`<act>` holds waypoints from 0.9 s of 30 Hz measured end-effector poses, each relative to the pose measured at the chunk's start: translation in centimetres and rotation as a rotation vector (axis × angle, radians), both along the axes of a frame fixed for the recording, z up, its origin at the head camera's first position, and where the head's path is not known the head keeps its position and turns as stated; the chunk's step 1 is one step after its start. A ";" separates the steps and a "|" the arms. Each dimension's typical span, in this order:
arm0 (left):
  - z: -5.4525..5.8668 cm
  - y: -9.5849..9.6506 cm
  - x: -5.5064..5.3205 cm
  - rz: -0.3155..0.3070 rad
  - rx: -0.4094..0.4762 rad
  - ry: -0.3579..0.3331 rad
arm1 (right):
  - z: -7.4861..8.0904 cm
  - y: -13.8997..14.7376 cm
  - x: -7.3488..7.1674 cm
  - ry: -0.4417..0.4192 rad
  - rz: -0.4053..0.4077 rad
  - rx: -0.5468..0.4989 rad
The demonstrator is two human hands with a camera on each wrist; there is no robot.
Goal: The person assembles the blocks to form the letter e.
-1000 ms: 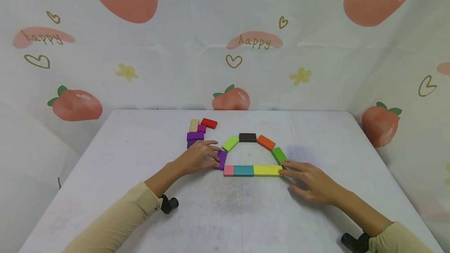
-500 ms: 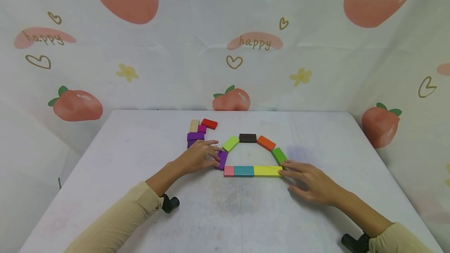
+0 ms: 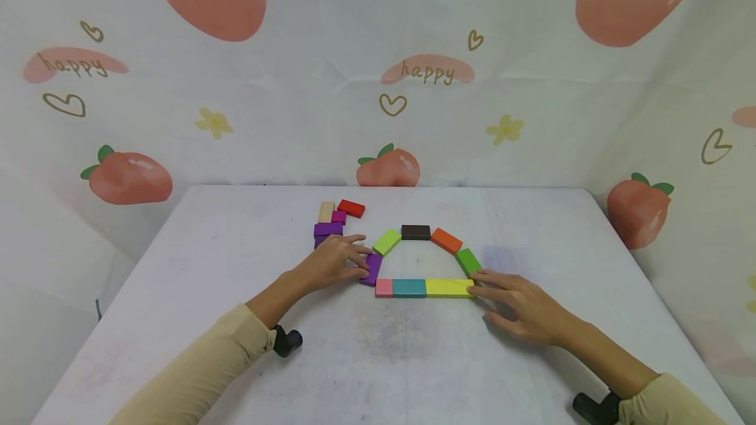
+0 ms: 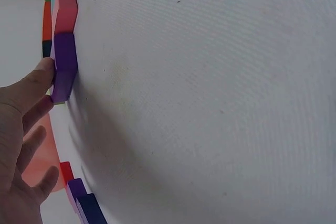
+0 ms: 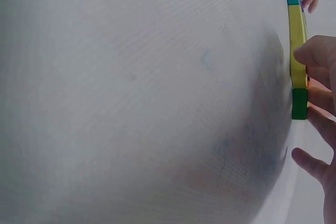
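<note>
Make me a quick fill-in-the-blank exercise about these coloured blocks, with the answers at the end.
In the straight row, the teal block lies between the pink block and the ____ block.
In the arch, the dark block lies between the light green block and the ____ block.
In the head view, the arch's left end is a purple block.
Its right end is a ____ block.
Missing words: yellow; orange; green.

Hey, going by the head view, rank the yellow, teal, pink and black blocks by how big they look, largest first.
1. Yellow block
2. Teal block and black block: close; black lies farther away, so unranked
3. Pink block
</note>
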State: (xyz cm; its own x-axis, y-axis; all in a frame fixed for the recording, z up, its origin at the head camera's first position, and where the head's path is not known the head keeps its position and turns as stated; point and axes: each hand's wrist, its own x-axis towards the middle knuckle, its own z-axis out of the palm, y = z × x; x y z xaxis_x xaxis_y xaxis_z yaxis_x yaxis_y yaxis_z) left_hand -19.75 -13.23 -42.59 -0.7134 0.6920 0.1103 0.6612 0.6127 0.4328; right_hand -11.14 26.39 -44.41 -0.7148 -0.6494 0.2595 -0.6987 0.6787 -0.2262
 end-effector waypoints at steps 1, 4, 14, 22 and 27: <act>0.0 0.0 0.0 0.002 0.004 -0.005 | 0.0 0.0 0.0 0.002 0.001 0.000; -0.1 -0.1 0.0 0.012 0.013 -0.022 | -0.1 0.0 0.0 0.010 0.005 -0.001; -0.4 -0.1 -0.1 0.017 0.015 -0.024 | 0.0 -0.1 0.0 0.018 0.005 0.009; 0.4 -1.3 -0.4 0.110 0.060 -0.022 | -0.1 -0.1 0.1 0.017 0.007 0.004; 0.6 -3.1 -1.4 0.247 0.096 0.071 | -0.1 0.0 0.1 0.025 0.012 -0.002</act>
